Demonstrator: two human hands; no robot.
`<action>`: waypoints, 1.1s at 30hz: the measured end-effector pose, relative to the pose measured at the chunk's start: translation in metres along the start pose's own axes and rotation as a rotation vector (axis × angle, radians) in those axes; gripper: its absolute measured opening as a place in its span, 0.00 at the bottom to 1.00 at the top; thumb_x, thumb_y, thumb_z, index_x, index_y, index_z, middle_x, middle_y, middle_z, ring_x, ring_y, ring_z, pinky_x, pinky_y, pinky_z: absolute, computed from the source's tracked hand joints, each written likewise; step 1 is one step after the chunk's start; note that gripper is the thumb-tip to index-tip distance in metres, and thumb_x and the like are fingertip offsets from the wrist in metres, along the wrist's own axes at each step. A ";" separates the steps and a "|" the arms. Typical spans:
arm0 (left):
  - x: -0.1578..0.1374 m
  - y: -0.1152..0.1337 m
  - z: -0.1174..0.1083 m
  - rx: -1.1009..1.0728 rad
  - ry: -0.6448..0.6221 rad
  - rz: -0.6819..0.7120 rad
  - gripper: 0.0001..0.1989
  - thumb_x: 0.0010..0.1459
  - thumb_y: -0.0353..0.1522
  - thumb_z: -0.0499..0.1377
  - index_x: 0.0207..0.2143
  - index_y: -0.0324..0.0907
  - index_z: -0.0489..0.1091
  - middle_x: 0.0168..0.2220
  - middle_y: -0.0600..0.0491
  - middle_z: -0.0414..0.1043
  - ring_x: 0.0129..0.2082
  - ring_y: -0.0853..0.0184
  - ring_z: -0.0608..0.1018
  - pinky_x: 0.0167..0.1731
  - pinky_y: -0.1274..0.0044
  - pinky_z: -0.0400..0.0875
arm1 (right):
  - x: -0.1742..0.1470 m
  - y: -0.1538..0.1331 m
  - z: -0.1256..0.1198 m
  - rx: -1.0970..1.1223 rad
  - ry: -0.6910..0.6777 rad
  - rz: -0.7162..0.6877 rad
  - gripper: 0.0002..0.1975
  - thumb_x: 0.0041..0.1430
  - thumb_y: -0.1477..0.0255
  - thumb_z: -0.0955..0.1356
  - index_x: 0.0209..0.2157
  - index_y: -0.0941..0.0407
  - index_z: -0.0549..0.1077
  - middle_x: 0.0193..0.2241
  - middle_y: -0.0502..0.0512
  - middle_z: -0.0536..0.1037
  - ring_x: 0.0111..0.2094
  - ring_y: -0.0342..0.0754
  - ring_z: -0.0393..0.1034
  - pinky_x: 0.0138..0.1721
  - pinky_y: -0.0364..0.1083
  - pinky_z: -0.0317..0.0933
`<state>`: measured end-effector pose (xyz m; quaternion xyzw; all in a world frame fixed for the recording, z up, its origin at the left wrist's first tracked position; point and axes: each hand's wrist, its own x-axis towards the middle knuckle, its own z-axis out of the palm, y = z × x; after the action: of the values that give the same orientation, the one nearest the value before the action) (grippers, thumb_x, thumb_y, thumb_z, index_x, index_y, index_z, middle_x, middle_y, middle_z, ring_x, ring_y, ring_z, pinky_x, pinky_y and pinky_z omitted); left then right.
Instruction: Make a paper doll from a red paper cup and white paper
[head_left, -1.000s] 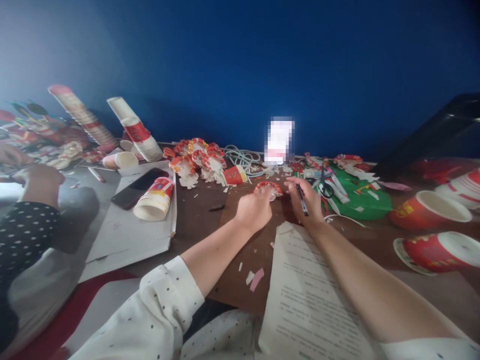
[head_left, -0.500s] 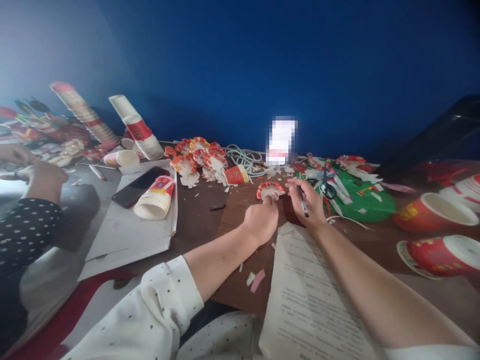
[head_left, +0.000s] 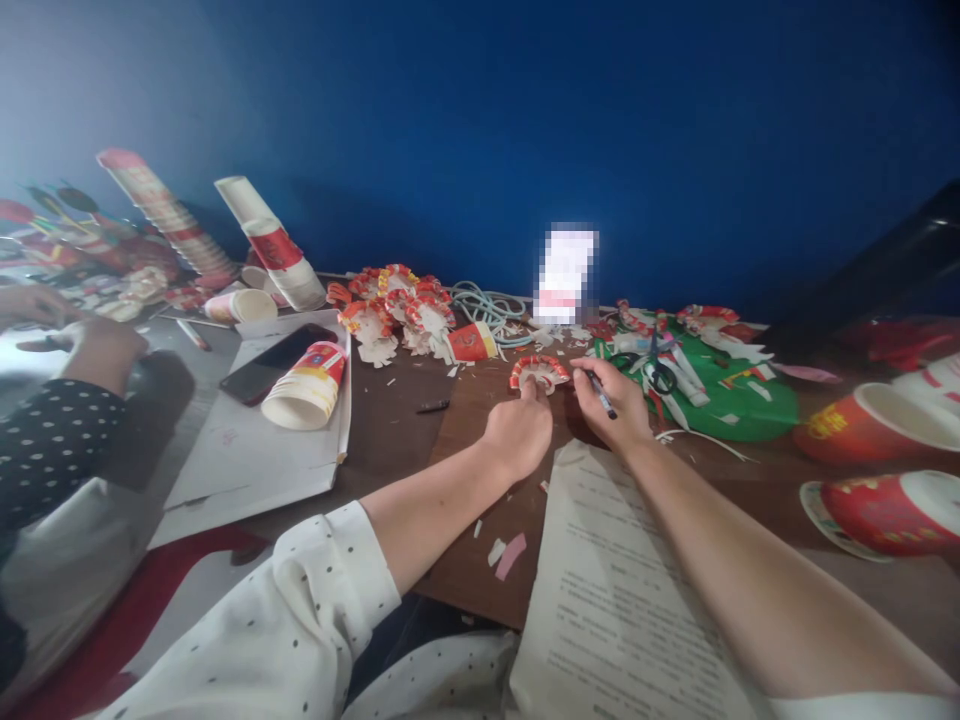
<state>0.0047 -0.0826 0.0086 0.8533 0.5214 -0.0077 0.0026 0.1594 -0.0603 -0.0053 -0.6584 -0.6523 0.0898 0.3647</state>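
Note:
My left hand (head_left: 519, 430) reaches to the middle of the table, its fingertips pressing on a small fan-shaped paper cutout (head_left: 538, 370) with a red-and-white curled rim. The other fingers are folded under. My right hand (head_left: 616, 400), closed round a pen (head_left: 602, 393), is just right of the cutout. The pen's tip end is hidden by the fingers. Right of that hand, scissors (head_left: 660, 375) lie on a green sheet (head_left: 750, 405) among scraps. Below my right hand is a printed paper sheet (head_left: 600, 600), partly covered by my forearm.
A heap of similar cutouts (head_left: 397, 310) lies behind, beside a coiled pale cable (head_left: 487, 310). Left are a cup stack (head_left: 304, 390), a phone (head_left: 274, 365) and a black pen cap (head_left: 433, 406). Red cups (head_left: 870, 510) stand right. At far left are another person's hands (head_left: 97, 340).
My left index finger has slid further up onto the cutout. My right hand stays beside it with the pen. The view has shifted slightly.

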 end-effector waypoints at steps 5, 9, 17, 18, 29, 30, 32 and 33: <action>0.000 -0.003 0.001 -0.095 0.041 -0.034 0.29 0.58 0.25 0.44 0.62 0.29 0.48 0.63 0.33 0.50 0.48 0.58 0.75 0.40 0.72 0.73 | 0.000 0.001 0.001 -0.004 0.011 -0.025 0.15 0.59 0.64 0.61 0.44 0.51 0.74 0.37 0.52 0.79 0.38 0.51 0.74 0.39 0.47 0.65; 0.000 -0.006 -0.002 -0.198 0.066 -0.007 0.29 0.58 0.25 0.43 0.63 0.33 0.47 0.62 0.38 0.53 0.50 0.60 0.74 0.42 0.72 0.72 | -0.001 0.001 0.001 0.015 0.004 -0.034 0.16 0.59 0.63 0.62 0.45 0.51 0.73 0.39 0.53 0.79 0.39 0.51 0.74 0.41 0.48 0.65; -0.002 -0.007 -0.001 -0.319 0.122 0.099 0.29 0.57 0.26 0.47 0.62 0.40 0.48 0.63 0.45 0.55 0.52 0.62 0.72 0.46 0.73 0.70 | -0.001 0.005 0.003 0.083 -0.010 -0.052 0.16 0.59 0.63 0.61 0.45 0.51 0.73 0.38 0.53 0.79 0.40 0.52 0.74 0.39 0.48 0.66; -0.002 -0.007 0.000 -0.340 0.131 0.119 0.30 0.57 0.26 0.47 0.62 0.41 0.47 0.63 0.45 0.55 0.52 0.62 0.72 0.46 0.73 0.70 | -0.001 0.006 0.003 0.087 -0.007 -0.057 0.16 0.60 0.62 0.61 0.45 0.51 0.73 0.39 0.53 0.79 0.40 0.52 0.74 0.39 0.48 0.66; 0.003 -0.009 0.002 -0.360 0.098 0.110 0.30 0.55 0.27 0.49 0.60 0.38 0.45 0.47 0.42 0.72 0.41 0.58 0.78 0.40 0.68 0.71 | -0.002 0.008 0.004 0.083 -0.014 -0.099 0.19 0.60 0.59 0.60 0.46 0.53 0.73 0.39 0.55 0.79 0.39 0.51 0.73 0.40 0.48 0.65; 0.002 -0.009 0.000 -0.352 0.089 0.110 0.30 0.56 0.27 0.49 0.60 0.39 0.45 0.46 0.42 0.72 0.41 0.58 0.78 0.40 0.69 0.71 | -0.002 0.008 0.004 0.083 -0.017 -0.094 0.19 0.60 0.59 0.60 0.45 0.53 0.73 0.39 0.55 0.79 0.39 0.51 0.73 0.40 0.48 0.65; 0.001 -0.010 -0.002 -0.336 0.069 0.106 0.30 0.56 0.27 0.49 0.60 0.40 0.45 0.46 0.43 0.72 0.41 0.58 0.78 0.39 0.69 0.71 | -0.003 0.007 0.004 0.081 -0.026 -0.082 0.19 0.60 0.59 0.60 0.45 0.53 0.73 0.39 0.54 0.79 0.39 0.51 0.73 0.40 0.48 0.65; 0.000 -0.010 -0.003 -0.328 0.060 0.102 0.29 0.56 0.27 0.49 0.60 0.40 0.45 0.46 0.43 0.73 0.41 0.59 0.78 0.39 0.70 0.71 | -0.003 0.006 0.003 0.080 -0.031 -0.078 0.19 0.60 0.58 0.60 0.45 0.52 0.73 0.39 0.54 0.79 0.40 0.51 0.73 0.40 0.48 0.65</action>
<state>-0.0040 -0.0776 0.0121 0.8666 0.4716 0.1030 0.1267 0.1621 -0.0609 -0.0125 -0.6158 -0.6790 0.1115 0.3837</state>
